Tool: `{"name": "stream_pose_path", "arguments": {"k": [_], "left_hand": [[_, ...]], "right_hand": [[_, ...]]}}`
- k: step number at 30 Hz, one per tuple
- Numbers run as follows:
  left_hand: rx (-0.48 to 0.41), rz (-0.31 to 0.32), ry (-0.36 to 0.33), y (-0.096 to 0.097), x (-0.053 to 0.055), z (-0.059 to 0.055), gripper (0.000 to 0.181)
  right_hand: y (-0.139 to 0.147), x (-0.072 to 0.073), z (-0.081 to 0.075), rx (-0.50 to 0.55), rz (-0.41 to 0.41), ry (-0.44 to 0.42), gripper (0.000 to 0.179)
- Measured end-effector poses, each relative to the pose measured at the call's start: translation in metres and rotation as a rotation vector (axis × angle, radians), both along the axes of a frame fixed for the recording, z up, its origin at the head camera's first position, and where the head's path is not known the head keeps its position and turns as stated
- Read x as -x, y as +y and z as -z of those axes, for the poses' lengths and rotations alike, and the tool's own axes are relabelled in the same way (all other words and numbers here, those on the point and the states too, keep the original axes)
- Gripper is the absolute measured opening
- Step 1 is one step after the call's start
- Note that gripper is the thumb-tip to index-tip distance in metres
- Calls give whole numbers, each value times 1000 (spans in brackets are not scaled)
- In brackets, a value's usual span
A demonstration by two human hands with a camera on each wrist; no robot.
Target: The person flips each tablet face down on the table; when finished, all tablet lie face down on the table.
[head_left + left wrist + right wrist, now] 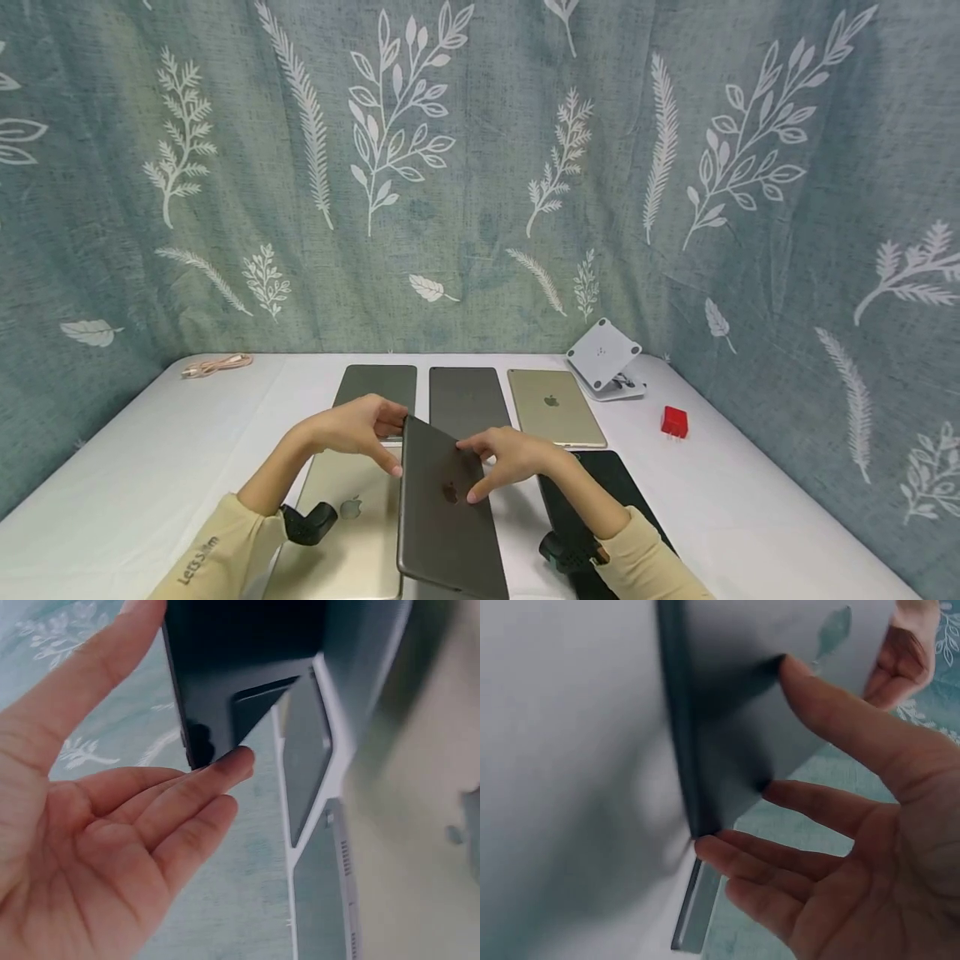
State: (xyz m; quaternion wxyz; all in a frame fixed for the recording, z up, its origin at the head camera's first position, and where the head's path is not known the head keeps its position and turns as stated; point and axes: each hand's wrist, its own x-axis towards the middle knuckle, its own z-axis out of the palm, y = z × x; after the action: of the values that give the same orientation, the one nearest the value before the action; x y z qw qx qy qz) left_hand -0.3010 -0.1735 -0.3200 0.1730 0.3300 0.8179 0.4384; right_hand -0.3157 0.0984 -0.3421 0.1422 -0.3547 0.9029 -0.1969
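Observation:
A dark grey tablet (442,517) with an apple logo on its back leans at a tilt between my hands, its upper end raised. My left hand (360,432) holds it by the upper left corner, thumb along the left edge. Its glossy black screen (247,645) faces the left wrist view. My right hand (513,458) has thumb and index fingertips on the back, near the upper right; another fingertip meets the corner in the right wrist view. A pale gold tablet (330,533) lies under my left forearm, a black tablet (558,500) under the right.
Behind lie a dark green-grey tablet (375,383), a dark grey tablet (467,396) and a gold tablet (555,408). A silver folding stand (603,358) and a red plug charger (674,422) are at the right. A coiled beige cable (217,365) sits back left on the white table (187,450).

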Motion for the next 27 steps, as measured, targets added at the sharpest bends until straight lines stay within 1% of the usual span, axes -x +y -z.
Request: {"name": "stream_pose_path", "arguments": {"k": [5,8,11,15,18,22,23,26,27], "left_hand": [[-21,45,-4,9,3,12,75],[-28,63,-23,14,5,19,73],[-18,45,-30,18,6,23,78],[6,14,-31,25,4,27,79],[20,12,-31,31,4,30,73],[50,-12,-18,38,3,34,66],[61,-18,-10,39,2,35,66],[62,-58,-20,40,2,36,70],[67,-62,-22,41,1,36,70]], "right_hand": [[8,1,-6,-68,-16,49,69],[11,1,-8,-97,-25,62,67],[15,1,-10,-106,-21,44,64],[19,3,-11,-128,0,15,61],[21,4,-12,-159,16,24,61],[22,5,-12,-191,36,37,61],[22,4,-12,-195,42,40,61],[22,5,-12,-203,50,50,61],[22,5,-11,-204,50,53,61]]}}
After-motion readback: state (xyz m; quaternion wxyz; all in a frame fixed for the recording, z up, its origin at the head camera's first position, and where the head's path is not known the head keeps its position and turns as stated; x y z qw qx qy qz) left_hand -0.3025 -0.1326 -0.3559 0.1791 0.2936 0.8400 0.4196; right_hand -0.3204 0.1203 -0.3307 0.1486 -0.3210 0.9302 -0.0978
